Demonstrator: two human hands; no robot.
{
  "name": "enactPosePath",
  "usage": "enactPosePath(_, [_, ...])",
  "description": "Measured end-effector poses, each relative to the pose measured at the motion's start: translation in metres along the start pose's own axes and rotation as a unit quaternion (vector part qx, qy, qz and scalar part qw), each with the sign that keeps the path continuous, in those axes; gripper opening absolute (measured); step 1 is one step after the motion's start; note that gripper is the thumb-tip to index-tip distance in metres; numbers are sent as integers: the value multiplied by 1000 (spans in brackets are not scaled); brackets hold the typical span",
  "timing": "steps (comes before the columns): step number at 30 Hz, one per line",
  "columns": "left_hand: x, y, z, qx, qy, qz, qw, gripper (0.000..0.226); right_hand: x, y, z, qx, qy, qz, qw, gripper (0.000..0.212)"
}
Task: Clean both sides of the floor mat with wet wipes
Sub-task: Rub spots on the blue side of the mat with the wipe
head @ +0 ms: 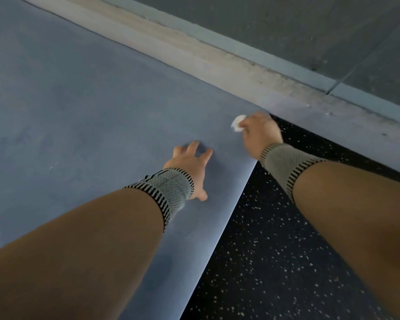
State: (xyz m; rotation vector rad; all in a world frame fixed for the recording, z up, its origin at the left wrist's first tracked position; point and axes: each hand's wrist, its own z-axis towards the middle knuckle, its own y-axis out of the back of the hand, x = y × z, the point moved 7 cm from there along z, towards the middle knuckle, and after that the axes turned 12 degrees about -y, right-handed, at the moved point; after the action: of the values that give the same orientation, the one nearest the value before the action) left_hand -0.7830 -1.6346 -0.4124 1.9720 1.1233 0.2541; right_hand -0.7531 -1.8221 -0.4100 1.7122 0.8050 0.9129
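— Right, what have we got on the floor?

— A blue floor mat (79, 100) lying flat, filling the left and centre of the view, its end edge running down over black rubber flooring (275, 262) flecked with white.

— And the hands?

— The left hand (189, 165) is planted on the mat near that edge, fingers (192, 146) spread apart and bent, tips pressing on the surface, holding nothing. A knitted grey wrist band (164, 192) with black stripes sits just behind it.

— The right?

— The right hand (261, 130) is up by the mat's far corner, fingers curled over a crumpled white wet wipe (237, 123), which pokes out to the left of the hand and lies against the mat. It's a little blurred. Same kind of band on that wrist (284, 162).

— Beyond the mat?

— A pale, scuffed concrete strip (217, 56) runs along the mat's long edge, then a dark grey wall (310, 24) above it.
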Motion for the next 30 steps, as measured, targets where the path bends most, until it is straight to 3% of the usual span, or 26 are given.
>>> enactPosePath(2, [1,-1,0,-1,0,1,1000,117,3,-8,-9,-3,48,27,998,28])
enactPosePath(5, [0,-2,1,0,6,3,1000,117,-34,10,8,-61,-95,68,991,33])
enactPosePath(7, [-1,-2,1,2,6,3,1000,117,-33,15,22,-67,-127,64,988,38])
enactPosePath(12, [1,-2,-1,1,4,0,1000,116,24,-9,15,12,21,36,999,43])
enactPosePath(14, [0,-3,-1,1,2,4,1000,116,3,-13,1,-23,28,39,999,38])
enactPosePath(17, [1,-3,0,-2,3,2,1000,116,-36,0,17,-74,-84,9,994,34])
enactPosePath(19, [0,-2,1,-3,0,3,1000,116,-32,4,35,-37,-134,-4,990,35])
enactPosePath(22, [1,-1,0,0,1,5,1000,117,14,-4,22,-11,2,20,1000,35])
enactPosePath(24, [1,-1,0,0,2,6,1000,117,8,-11,1,-19,43,27,999,33])
enactPosePath(28, [0,-2,0,6,6,0,1000,117,-32,2,23,-51,-111,-18,992,39])
enactPosePath(30, [-1,-1,0,5,3,-1,1000,116,-13,5,31,-33,-99,-34,994,42])
